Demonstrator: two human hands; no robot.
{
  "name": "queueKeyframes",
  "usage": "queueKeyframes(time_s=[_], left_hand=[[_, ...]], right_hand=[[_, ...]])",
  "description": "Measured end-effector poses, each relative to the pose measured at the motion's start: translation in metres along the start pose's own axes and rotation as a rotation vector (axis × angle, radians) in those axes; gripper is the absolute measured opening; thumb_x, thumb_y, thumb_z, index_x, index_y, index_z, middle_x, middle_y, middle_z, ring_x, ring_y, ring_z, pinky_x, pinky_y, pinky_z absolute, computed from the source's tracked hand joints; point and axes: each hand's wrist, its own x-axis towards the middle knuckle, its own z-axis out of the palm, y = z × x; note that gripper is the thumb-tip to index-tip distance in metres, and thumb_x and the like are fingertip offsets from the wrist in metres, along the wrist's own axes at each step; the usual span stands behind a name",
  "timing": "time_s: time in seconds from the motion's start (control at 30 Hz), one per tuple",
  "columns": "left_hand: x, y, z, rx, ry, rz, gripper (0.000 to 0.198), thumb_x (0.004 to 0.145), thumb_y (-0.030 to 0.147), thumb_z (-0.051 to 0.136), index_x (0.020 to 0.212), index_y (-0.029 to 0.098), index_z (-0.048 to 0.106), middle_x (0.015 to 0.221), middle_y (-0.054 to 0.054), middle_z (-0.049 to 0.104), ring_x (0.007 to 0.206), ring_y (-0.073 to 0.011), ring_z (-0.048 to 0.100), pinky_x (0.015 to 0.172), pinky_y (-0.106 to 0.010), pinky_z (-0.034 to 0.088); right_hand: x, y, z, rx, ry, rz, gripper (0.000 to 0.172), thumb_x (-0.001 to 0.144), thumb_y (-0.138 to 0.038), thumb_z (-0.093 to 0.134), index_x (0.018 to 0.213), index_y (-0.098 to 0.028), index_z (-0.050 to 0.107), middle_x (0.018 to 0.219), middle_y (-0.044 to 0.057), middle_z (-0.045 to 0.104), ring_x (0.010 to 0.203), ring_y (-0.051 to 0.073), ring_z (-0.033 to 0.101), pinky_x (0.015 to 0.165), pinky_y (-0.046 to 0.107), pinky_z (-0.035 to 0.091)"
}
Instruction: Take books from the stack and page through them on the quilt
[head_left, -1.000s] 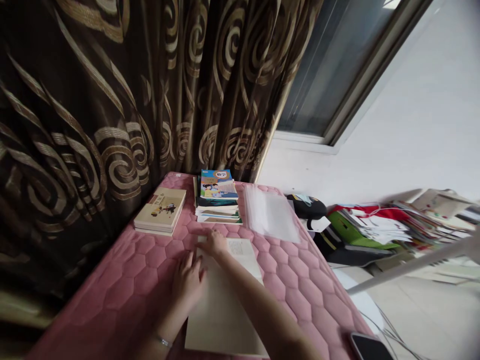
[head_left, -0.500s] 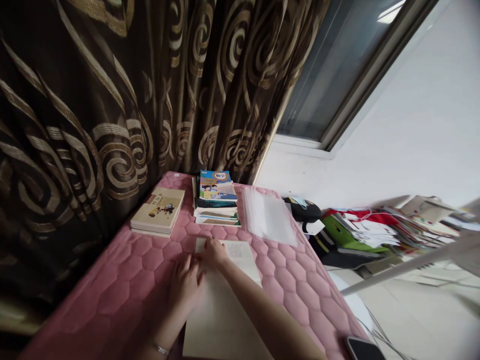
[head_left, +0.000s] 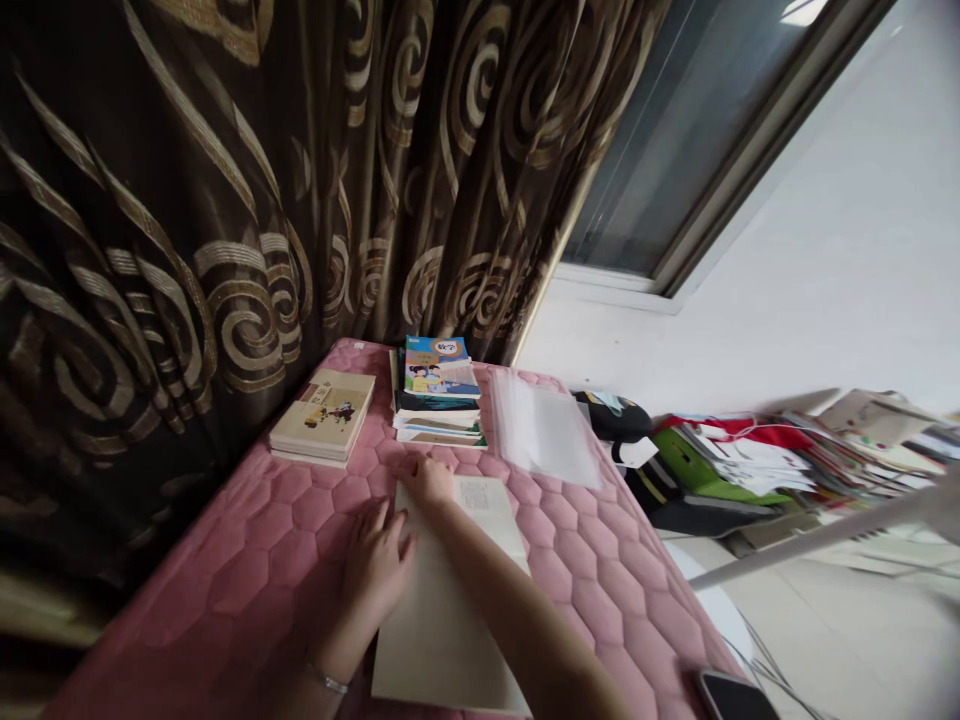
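A pale open booklet or sheet [head_left: 442, 620] lies lengthwise on the pink quilted surface [head_left: 592, 580], with small print near its far right part. My right hand [head_left: 426, 482] rests at its far left corner, fingers bent over the edge; whether they pinch the paper is hard to make out. Nearer to me, my left hand [head_left: 377, 560] lies along the left edge with its fingers spread, a bracelet on the wrist. My right forearm crosses over the paper and hides part of it.
Beige books [head_left: 322, 415] are stacked at the far left. Behind the paper sits a pile of books with a blue cover [head_left: 440, 367], beside clear plastic sleeves [head_left: 544, 430]. A dark phone-like device [head_left: 735, 695] is at the near right edge.
My right hand has moved slightly farther along the paper's left edge, to its far corner. My left hand stays near the same edge. The camera view has shifted a little.
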Motion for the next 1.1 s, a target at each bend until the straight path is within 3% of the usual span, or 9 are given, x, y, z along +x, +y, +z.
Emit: queueKeyframes(time_s=[0.1, 0.27, 0.5, 0.67, 0.77, 0.83, 0.9, 1.0, 1.1], left_hand=[[0.000, 0.000, -0.002, 0.013, 0.014, 0.019, 0.035, 0.090, 0.035, 0.045, 0.116, 0.021, 0.064, 0.134, -0.011, 0.055, 0.124, -0.0272, 0.049, 0.107, -0.042, 0.037], [0.000, 0.002, -0.004, 0.013, 0.029, 0.027, 0.032, 0.089, 0.031, 0.047, 0.112, 0.019, 0.065, 0.132, -0.013, 0.056, 0.122, -0.0281, 0.051, 0.106, -0.042, 0.038], [0.001, 0.000, -0.002, 0.007, 0.007, 0.011, 0.032, 0.089, 0.033, 0.048, 0.114, 0.023, 0.066, 0.133, -0.011, 0.056, 0.121, -0.0269, 0.053, 0.104, -0.041, 0.040], [0.001, -0.001, -0.003, 0.015, 0.022, 0.024, 0.031, 0.089, 0.032, 0.046, 0.111, 0.022, 0.066, 0.132, -0.011, 0.056, 0.120, -0.0271, 0.053, 0.102, -0.042, 0.041], [0.001, -0.001, -0.004, 0.037, 0.033, 0.066, 0.033, 0.091, 0.035, 0.043, 0.110, 0.020, 0.066, 0.132, -0.013, 0.056, 0.121, -0.0279, 0.052, 0.103, -0.043, 0.040], [0.001, -0.001, -0.005, 0.064, 0.022, 0.087, 0.035, 0.092, 0.036, 0.041, 0.112, 0.019, 0.065, 0.131, -0.014, 0.056, 0.121, -0.0284, 0.052, 0.104, -0.043, 0.039], [0.000, 0.002, -0.008, 0.104, 0.000, 0.078, 0.036, 0.093, 0.034, 0.040, 0.115, 0.018, 0.064, 0.133, -0.016, 0.055, 0.123, -0.0297, 0.051, 0.103, -0.046, 0.039], [0.000, 0.015, -0.014, 0.185, -0.026, 0.014, 0.037, 0.093, 0.027, 0.038, 0.119, 0.018, 0.062, 0.140, -0.017, 0.050, 0.131, -0.0348, 0.043, 0.105, -0.062, 0.030], [0.004, 0.044, -0.016, 0.199, -0.106, 0.017, 0.041, 0.092, 0.021, 0.036, 0.125, 0.015, 0.059, 0.145, -0.016, 0.045, 0.138, -0.0343, 0.032, 0.109, -0.068, 0.015]], right_hand=[[-0.015, 0.009, 0.003, 0.057, -0.004, -0.066, 0.042, 0.077, -0.052, 0.065, 0.108, -0.024, 0.064, 0.110, 0.007, 0.065, 0.105, 0.023, 0.059, 0.087, 0.035, 0.039], [-0.017, 0.015, 0.003, 0.105, -0.049, -0.066, 0.046, 0.065, -0.051, 0.074, 0.099, -0.021, 0.068, 0.104, 0.007, 0.067, 0.096, 0.024, 0.061, 0.087, 0.036, 0.039], [0.012, 0.000, -0.005, 0.081, -0.018, 0.034, 0.041, 0.080, -0.054, 0.061, 0.100, -0.020, 0.072, 0.096, 0.011, 0.072, 0.094, 0.027, 0.064, 0.090, 0.039, 0.039], [-0.005, 0.003, -0.010, 0.102, 0.020, -0.072, 0.034, 0.085, -0.037, 0.059, 0.114, -0.019, 0.066, 0.112, 0.012, 0.066, 0.107, 0.024, 0.059, 0.093, 0.033, 0.039], [-0.036, 0.032, -0.017, 0.138, -0.011, -0.218, 0.040, 0.074, -0.031, 0.073, 0.111, -0.019, 0.066, 0.119, 0.008, 0.062, 0.112, 0.020, 0.054, 0.096, 0.025, 0.038], [-0.061, 0.062, -0.024, 0.177, -0.035, -0.303, 0.040, 0.076, -0.031, 0.071, 0.112, -0.014, 0.066, 0.122, 0.011, 0.060, 0.113, 0.021, 0.053, 0.098, 0.026, 0.039], [-0.086, 0.095, -0.030, 0.180, -0.029, -0.299, 0.037, 0.084, -0.031, 0.062, 0.116, -0.013, 0.065, 0.126, 0.013, 0.058, 0.116, 0.024, 0.052, 0.101, 0.030, 0.039], [-0.116, 0.136, -0.033, 0.181, 0.039, -0.200, 0.040, 0.091, -0.033, 0.050, 0.123, -0.012, 0.061, 0.132, 0.014, 0.056, 0.123, 0.026, 0.048, 0.104, 0.035, 0.038], [-0.130, 0.153, -0.031, 0.208, 0.090, -0.175, 0.041, 0.095, -0.035, 0.042, 0.125, -0.014, 0.059, 0.134, 0.013, 0.055, 0.124, 0.024, 0.049, 0.104, 0.036, 0.037]])
